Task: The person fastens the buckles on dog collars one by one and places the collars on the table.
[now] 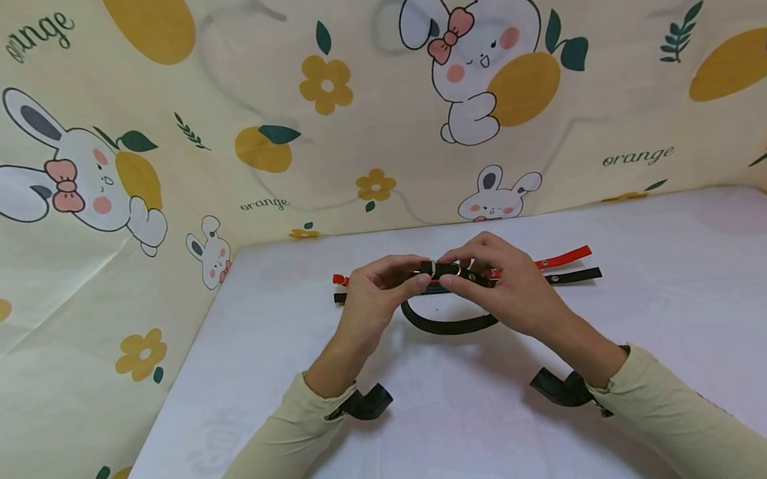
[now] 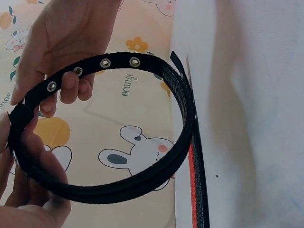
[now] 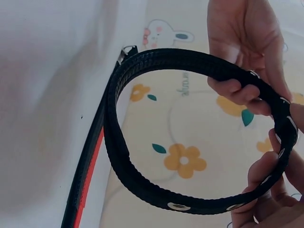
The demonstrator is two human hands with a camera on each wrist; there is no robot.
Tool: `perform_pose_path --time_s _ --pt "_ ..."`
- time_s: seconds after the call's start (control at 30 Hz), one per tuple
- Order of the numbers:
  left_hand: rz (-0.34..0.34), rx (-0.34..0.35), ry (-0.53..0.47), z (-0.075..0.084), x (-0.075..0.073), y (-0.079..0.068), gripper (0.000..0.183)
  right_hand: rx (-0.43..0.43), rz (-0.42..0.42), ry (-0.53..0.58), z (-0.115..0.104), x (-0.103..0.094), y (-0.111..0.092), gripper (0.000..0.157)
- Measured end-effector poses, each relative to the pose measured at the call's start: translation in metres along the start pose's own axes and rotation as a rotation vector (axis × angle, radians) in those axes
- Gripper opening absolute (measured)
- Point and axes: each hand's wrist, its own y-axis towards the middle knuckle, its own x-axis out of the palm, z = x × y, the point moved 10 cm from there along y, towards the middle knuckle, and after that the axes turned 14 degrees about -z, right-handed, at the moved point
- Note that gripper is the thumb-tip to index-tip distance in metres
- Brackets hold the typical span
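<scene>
A black collar [image 1: 450,327] with metal eyelets is bent into a round loop between my hands, above the table. My left hand [image 1: 374,296] pinches it near the buckle [image 1: 432,267], thumb in front and fingers behind. On the other side of the buckle, my right hand [image 1: 512,288] grips the eyelet part of the strap between thumb and curled fingers. Both wrist views show the loop from the side; in the right wrist view a metal buckle [image 3: 290,122] sits between the two hands. Fingers partly cover the strap there, so how it runs through the buckle cannot be told.
Behind the loop, a red collar [image 1: 564,257] and another black collar [image 1: 575,276] lie flat side by side on the white tabletop [image 1: 447,420]. A patterned cloth [image 1: 354,128] with rabbits and oranges hangs at the back and left.
</scene>
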Motion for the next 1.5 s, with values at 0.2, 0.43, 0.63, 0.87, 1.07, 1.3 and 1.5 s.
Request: perform_pose_path --time_s 0.2,0.43,0.63,0.87,1.07,1.3,1.5 --pt "0.018 -0.001 -0.025 0.0 0.0 0.0 0.027 0.019 0.003 -0.023 0.0 0.0 -0.001 0.021" --pt "0.022 0.018 -0.035 0.001 0.0 0.0 0.026 0.038 0.007 -0.022 0.002 -0.001 -0.002 0.02" --pt "0.036 0.012 -0.074 0.001 -0.004 -0.001 0.026 0.043 0.008 -0.04 0.003 -0.002 -0.002 0.02" --pt "0.071 0.015 -0.126 0.002 -0.008 -0.001 0.027 0.039 0.004 -0.037 0.002 -0.003 -0.001 0.02" --pt "0.102 0.06 -0.187 0.007 -0.011 -0.004 0.019 0.046 0.002 -0.048 0.003 -0.005 0.0 0.021" --pt "0.106 0.097 -0.269 0.006 -0.015 -0.004 0.012 0.057 -0.008 -0.05 0.004 -0.004 -0.001 0.023" --pt "0.078 0.081 -0.181 0.005 -0.012 0.0 0.023 0.023 0.012 -0.065 0.003 -0.007 0.0 0.022"
